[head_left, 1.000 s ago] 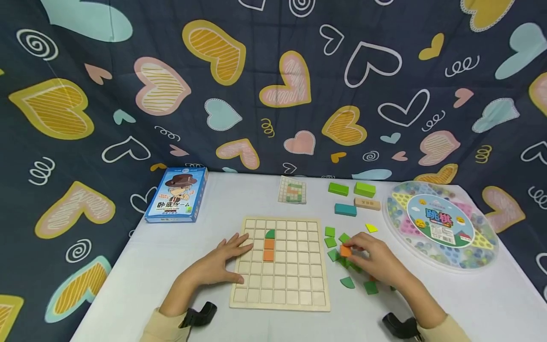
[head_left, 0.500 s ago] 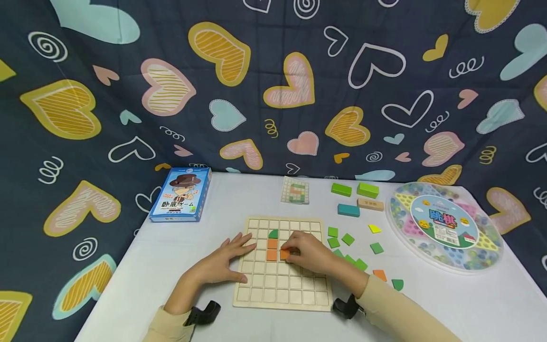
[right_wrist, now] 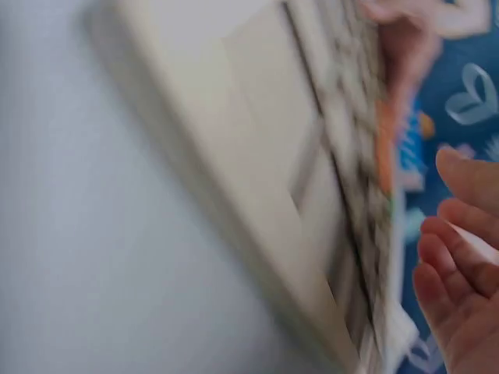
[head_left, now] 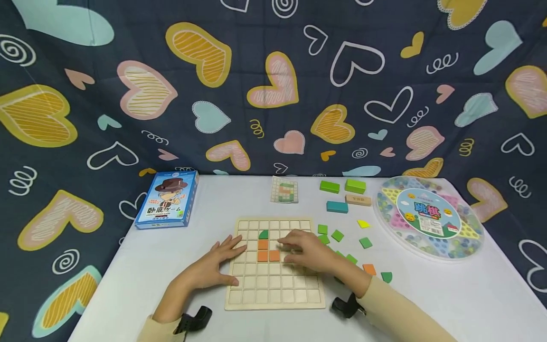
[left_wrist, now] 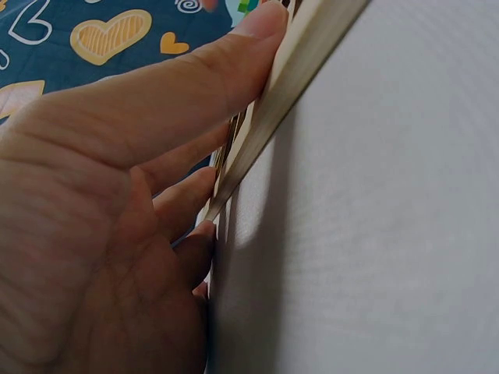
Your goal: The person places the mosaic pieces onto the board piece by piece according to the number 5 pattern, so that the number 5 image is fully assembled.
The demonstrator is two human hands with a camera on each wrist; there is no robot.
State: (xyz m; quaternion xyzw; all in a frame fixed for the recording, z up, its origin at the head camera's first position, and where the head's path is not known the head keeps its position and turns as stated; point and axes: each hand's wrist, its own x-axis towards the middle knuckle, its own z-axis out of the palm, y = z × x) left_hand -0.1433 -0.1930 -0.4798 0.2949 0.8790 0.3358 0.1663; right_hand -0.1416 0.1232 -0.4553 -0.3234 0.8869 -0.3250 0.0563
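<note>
Grid board (head_left: 273, 297) partly behind right hand (head_left: 311, 251)

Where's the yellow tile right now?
In the head view, the yellow tile lies right of the wooden grid board, between the tan block and a green square tile.

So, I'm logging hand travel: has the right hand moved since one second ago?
Yes, leftward: the right hand went from the loose tiles to over the grid board.

Blue game box (head_left: 166, 199) at left: large characters "卧底ゲーム" across its front, with smaller lettering too tiny to read. Round clear plastic case (head_left: 430, 246) at right: "跳棋" on its central label (head_left: 448, 209). Natural wooden block (head_left: 358, 200): dark characters, illegible.
</note>
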